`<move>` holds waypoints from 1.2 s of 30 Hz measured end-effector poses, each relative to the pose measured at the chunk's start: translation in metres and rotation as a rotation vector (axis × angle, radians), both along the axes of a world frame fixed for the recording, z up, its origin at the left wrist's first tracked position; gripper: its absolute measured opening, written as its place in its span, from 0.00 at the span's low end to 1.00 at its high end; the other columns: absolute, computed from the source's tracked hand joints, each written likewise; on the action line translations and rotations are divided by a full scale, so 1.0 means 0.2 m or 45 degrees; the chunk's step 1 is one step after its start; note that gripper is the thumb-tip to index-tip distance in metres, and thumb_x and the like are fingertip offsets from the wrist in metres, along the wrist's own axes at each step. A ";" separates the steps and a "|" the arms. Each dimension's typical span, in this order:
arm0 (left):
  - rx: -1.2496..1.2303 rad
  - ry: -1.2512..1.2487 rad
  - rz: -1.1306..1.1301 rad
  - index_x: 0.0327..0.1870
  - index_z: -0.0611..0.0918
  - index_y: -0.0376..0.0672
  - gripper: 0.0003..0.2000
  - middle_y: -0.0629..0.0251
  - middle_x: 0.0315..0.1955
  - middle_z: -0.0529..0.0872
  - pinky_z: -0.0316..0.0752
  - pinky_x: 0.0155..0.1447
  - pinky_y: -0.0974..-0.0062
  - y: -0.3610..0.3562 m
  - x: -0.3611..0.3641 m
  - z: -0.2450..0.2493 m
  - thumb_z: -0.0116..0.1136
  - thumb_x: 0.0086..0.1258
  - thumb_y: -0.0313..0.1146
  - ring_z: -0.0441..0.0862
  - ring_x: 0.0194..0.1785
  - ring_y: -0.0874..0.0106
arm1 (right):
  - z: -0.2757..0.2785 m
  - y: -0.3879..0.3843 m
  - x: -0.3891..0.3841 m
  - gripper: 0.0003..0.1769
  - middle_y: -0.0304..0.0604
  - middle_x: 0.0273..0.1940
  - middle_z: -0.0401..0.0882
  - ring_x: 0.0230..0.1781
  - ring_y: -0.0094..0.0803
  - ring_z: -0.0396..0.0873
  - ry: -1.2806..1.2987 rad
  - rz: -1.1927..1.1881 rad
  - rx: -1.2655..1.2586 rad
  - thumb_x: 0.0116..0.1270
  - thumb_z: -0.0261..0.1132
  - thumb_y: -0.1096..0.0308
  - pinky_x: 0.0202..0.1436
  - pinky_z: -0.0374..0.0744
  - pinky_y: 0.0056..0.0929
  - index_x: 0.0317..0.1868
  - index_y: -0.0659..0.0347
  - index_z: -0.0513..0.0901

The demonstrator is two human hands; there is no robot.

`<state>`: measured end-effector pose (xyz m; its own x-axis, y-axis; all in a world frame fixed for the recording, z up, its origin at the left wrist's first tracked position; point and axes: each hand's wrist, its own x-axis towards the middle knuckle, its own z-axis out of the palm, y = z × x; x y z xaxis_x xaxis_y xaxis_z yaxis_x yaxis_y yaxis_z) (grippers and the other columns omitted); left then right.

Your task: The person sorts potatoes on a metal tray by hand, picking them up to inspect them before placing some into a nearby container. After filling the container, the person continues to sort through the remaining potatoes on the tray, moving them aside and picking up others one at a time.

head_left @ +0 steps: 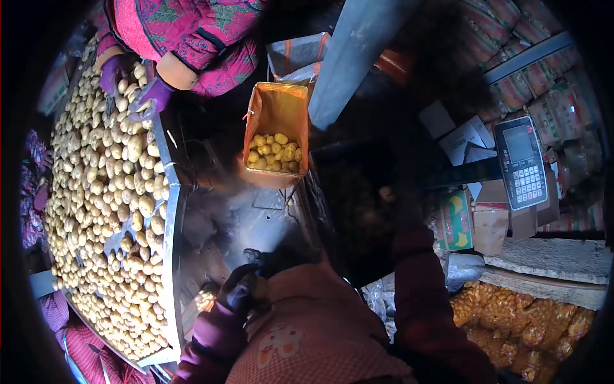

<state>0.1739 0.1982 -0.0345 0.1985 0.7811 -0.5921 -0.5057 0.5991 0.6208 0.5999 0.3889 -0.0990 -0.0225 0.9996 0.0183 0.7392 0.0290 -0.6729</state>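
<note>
My left hand [240, 289], in a dark glove, is held close to my apron [307, 320], its fingers curled round a dim, brownish potato [260, 288]. From the lower right, my right arm [419, 275] reaches forward into deep shadow, where the right hand [409, 214] is barely visible. A single lit potato [386, 194] shows just left of that hand, above a dark bin area holding more potatoes [368, 221]. Ahead stands an orange-lined crate [277, 105] with yellow potatoes [275, 153] at its bottom.
A metal-edged sorting table [171, 224] covered in potatoes [115, 192] fills the left. Across it, another person's purple-gloved hands [152, 99] touch potatoes. A grey post [348, 57] stands ahead. On the right are a weighing scale display [521, 163], cartons [455, 221] and bagged potatoes [518, 320].
</note>
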 end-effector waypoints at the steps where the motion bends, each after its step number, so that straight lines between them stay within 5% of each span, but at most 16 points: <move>1: 0.076 -0.002 -0.099 0.67 0.68 0.36 0.31 0.60 0.51 0.79 0.80 0.55 0.63 0.03 0.03 -0.01 0.62 0.69 0.44 0.80 0.53 0.65 | 0.02 0.01 0.02 0.15 0.43 0.46 0.80 0.47 0.33 0.80 -0.432 0.083 0.249 0.68 0.64 0.60 0.50 0.78 0.33 0.49 0.61 0.79; 4: 0.118 -0.067 -0.125 0.72 0.61 0.39 0.35 0.54 0.55 0.79 0.81 0.53 0.58 0.25 0.30 0.17 0.62 0.68 0.45 0.82 0.52 0.58 | 0.01 0.07 0.07 0.12 0.46 0.46 0.82 0.50 0.36 0.80 -0.068 -0.211 0.065 0.67 0.62 0.66 0.55 0.78 0.33 0.49 0.57 0.81; 8: 0.100 -0.294 -0.112 0.75 0.54 0.41 0.41 0.49 0.61 0.75 0.78 0.56 0.52 0.24 0.33 0.16 0.64 0.67 0.45 0.80 0.56 0.51 | 0.25 0.06 -0.12 0.14 0.44 0.48 0.81 0.52 0.37 0.79 0.138 -0.031 0.360 0.66 0.63 0.62 0.56 0.78 0.34 0.49 0.57 0.80; 10: 0.011 -0.346 -0.029 0.74 0.58 0.43 0.38 0.52 0.61 0.76 0.79 0.55 0.54 0.15 0.22 0.05 0.64 0.67 0.43 0.79 0.57 0.51 | 0.37 0.05 -0.28 0.12 0.43 0.52 0.79 0.55 0.36 0.78 1.370 -0.084 -0.193 0.67 0.61 0.65 0.59 0.78 0.39 0.50 0.57 0.79; 13: -0.077 -0.573 0.097 0.67 0.68 0.50 0.31 0.60 0.56 0.78 0.77 0.54 0.55 0.01 0.09 -0.08 0.67 0.64 0.41 0.79 0.55 0.57 | 0.27 0.05 -0.53 0.12 0.46 0.55 0.77 0.59 0.36 0.75 0.808 0.192 -0.138 0.69 0.59 0.65 0.61 0.77 0.43 0.51 0.56 0.79; 14: -0.018 -0.716 0.108 0.66 0.68 0.50 0.30 0.60 0.58 0.76 0.75 0.56 0.55 -0.01 0.06 -0.12 0.66 0.64 0.43 0.77 0.58 0.58 | 0.25 0.02 -0.64 0.12 0.47 0.59 0.74 0.63 0.38 0.72 1.650 0.504 -0.443 0.72 0.56 0.64 0.63 0.75 0.46 0.52 0.55 0.78; 17: 0.064 -0.637 0.421 0.70 0.65 0.53 0.32 0.58 0.61 0.74 0.72 0.60 0.52 -0.03 0.01 0.14 0.61 0.67 0.51 0.73 0.63 0.56 | 0.40 -0.12 -1.13 0.13 0.47 0.65 0.70 0.65 0.40 0.70 1.975 0.694 -1.141 0.76 0.51 0.68 0.68 0.69 0.45 0.54 0.58 0.78; 19: 0.120 -0.666 0.673 0.73 0.62 0.53 0.34 0.57 0.63 0.73 0.69 0.61 0.47 -0.08 -0.09 0.20 0.56 0.70 0.55 0.73 0.63 0.54 | 0.47 -0.28 -1.41 0.14 0.47 0.63 0.73 0.65 0.40 0.70 1.509 1.061 -0.931 0.74 0.53 0.68 0.69 0.69 0.41 0.55 0.63 0.78; 21: 0.196 -0.499 0.809 0.68 0.67 0.50 0.28 0.54 0.55 0.78 0.77 0.47 0.59 -0.20 -0.26 0.19 0.59 0.69 0.47 0.81 0.47 0.60 | 0.62 -0.33 -1.61 0.15 0.47 0.57 0.78 0.62 0.38 0.73 0.963 1.304 -0.453 0.72 0.55 0.70 0.67 0.70 0.34 0.54 0.68 0.79; 24: 0.298 -0.071 1.069 0.63 0.69 0.46 0.24 0.55 0.43 0.83 0.75 0.25 0.75 -0.47 -0.53 0.11 0.61 0.68 0.36 0.81 0.26 0.71 | 0.48 -0.32 -1.76 0.14 0.42 0.54 0.79 0.54 0.27 0.75 1.206 1.010 -0.736 0.70 0.59 0.76 0.58 0.72 0.24 0.55 0.67 0.78; 26: 0.058 0.347 1.150 0.70 0.64 0.48 0.28 0.54 0.46 0.82 0.81 0.37 0.70 -0.68 -0.69 0.13 0.59 0.70 0.30 0.84 0.41 0.66 | 0.50 -0.30 -1.90 0.12 0.41 0.51 0.80 0.49 0.26 0.76 0.800 1.178 -0.423 0.70 0.60 0.74 0.54 0.75 0.24 0.52 0.67 0.79; 29: 0.237 0.716 1.471 0.78 0.47 0.52 0.39 0.52 0.60 0.73 0.82 0.51 0.61 -1.06 -0.95 -0.32 0.56 0.70 0.27 0.82 0.53 0.56 | 0.54 -0.33 -2.22 0.10 0.46 0.46 0.80 0.45 0.35 0.78 0.585 1.402 0.017 0.68 0.62 0.75 0.52 0.77 0.30 0.48 0.67 0.79; 32: 0.041 0.514 1.664 0.74 0.56 0.45 0.31 0.56 0.60 0.74 0.82 0.52 0.62 -1.37 -0.97 -0.11 0.52 0.72 0.27 0.83 0.51 0.57 | 0.43 -0.35 -2.51 0.11 0.52 0.47 0.78 0.47 0.45 0.78 0.438 1.544 0.248 0.66 0.63 0.72 0.54 0.77 0.37 0.48 0.65 0.80; 34: -0.165 0.865 1.784 0.70 0.64 0.43 0.24 0.58 0.57 0.78 0.82 0.49 0.64 -1.54 -0.92 -0.20 0.50 0.73 0.28 0.84 0.49 0.61 | 0.29 -0.32 -2.66 0.15 0.53 0.50 0.78 0.50 0.47 0.77 0.087 1.528 0.622 0.65 0.64 0.65 0.57 0.74 0.43 0.49 0.63 0.80; 35: -0.329 0.638 1.975 0.67 0.68 0.37 0.20 0.58 0.48 0.81 0.79 0.52 0.72 -1.45 -0.86 0.07 0.47 0.74 0.26 0.82 0.47 0.69 | 0.24 -0.34 -2.71 0.20 0.52 0.50 0.78 0.52 0.49 0.76 -0.002 1.468 0.625 0.64 0.64 0.57 0.58 0.73 0.46 0.52 0.60 0.80; 36: -0.285 0.943 1.924 0.63 0.72 0.37 0.17 0.58 0.47 0.81 0.78 0.53 0.72 -1.51 -0.83 -0.05 0.47 0.75 0.27 0.82 0.48 0.69 | 0.22 -0.35 -2.74 0.20 0.52 0.50 0.78 0.52 0.49 0.76 -0.016 1.503 0.630 0.64 0.64 0.57 0.58 0.73 0.46 0.52 0.60 0.80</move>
